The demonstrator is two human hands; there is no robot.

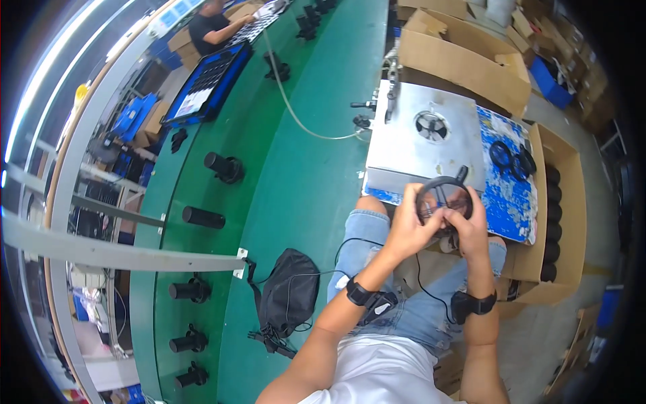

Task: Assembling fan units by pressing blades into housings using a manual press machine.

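Black ring part (442, 195), round with a thin rim and a reddish, gridded centre, is being held over the person's lap, just in front of the near edge of a grey metal box (410, 145). The left hand (408, 230) is gripping its left rim, fingers curled and pressed together with the tips on the rim. The right hand (469, 225) is pinching the lower right rim between thumb and fingertips. Both wrists are wearing black bands. The box is showing a flat, dull top with a small round fan grille (431, 126), and is sitting on a blue board (511, 202) with scuffed, flaking paint. More black rings (511, 158) are lying on that board. A soft black pouch (289, 289) is resting on the green bench (303, 168).
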